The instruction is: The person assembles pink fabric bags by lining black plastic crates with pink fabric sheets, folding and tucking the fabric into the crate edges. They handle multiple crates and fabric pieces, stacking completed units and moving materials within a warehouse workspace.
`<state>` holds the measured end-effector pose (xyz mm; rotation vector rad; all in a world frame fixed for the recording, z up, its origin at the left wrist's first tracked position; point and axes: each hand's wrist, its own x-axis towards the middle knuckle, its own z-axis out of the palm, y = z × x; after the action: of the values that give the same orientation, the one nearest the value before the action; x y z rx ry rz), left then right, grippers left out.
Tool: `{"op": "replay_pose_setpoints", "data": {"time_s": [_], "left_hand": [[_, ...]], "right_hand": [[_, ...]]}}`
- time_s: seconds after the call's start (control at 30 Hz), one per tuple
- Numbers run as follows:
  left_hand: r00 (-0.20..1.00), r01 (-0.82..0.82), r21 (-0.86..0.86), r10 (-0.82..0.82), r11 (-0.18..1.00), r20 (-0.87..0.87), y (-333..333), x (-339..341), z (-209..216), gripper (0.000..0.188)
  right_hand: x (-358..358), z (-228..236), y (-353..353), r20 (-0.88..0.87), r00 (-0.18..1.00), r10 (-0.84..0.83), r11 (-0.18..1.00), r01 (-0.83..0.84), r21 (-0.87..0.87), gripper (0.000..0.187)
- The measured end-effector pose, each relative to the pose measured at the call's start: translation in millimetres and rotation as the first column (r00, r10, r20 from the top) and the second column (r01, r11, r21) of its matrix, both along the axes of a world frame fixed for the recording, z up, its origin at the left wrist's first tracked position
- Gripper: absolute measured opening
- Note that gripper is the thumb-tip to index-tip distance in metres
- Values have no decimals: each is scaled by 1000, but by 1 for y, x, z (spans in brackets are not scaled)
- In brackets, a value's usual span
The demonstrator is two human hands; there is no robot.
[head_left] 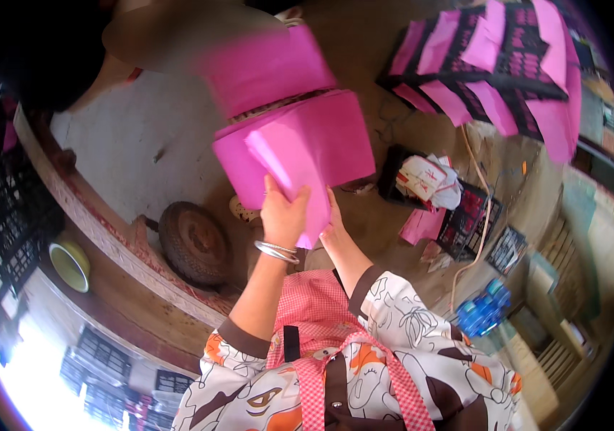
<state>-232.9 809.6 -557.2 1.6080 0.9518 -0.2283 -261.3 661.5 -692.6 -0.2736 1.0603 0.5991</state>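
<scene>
We see a rack of pink and black sheets (508, 65) spread out far across the floor. Nearer, we hold a stack of pink paper (300, 147) up in front of us, above the floor. Our left hand (283, 212) has its grip clamped on the stack's lower edge, and our right hand (334, 230) supports it from beneath, fingers closed against the paper. Silver bangles (277, 251) circle the left wrist.

Matt pink paper sheets (300, 147), shiny metal bangles (277, 251), rough concrete floor (127, 144)
</scene>
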Motion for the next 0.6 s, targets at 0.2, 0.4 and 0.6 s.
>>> {"op": "replay_pose_setpoints", "data": {"time_s": [0.2, 0.4, 0.6], "left_hand": [[988, -58, -186, 82, 981, 129, -31, 10, 54, 48], [971, -36, -385, 123, 922, 204, -95, 9, 141, 46], [965, 226, -552, -107, 802, 239, -170, -11, 168, 50]], "right_hand": [[21, 74, -52, -85, 996, -35, 998, 40, 48, 29], [29, 189, -132, -41, 997, -60, 992, 55, -110, 31], [-45, 260, -208, -35, 951, -308, 914, 285, -290, 34]]}}
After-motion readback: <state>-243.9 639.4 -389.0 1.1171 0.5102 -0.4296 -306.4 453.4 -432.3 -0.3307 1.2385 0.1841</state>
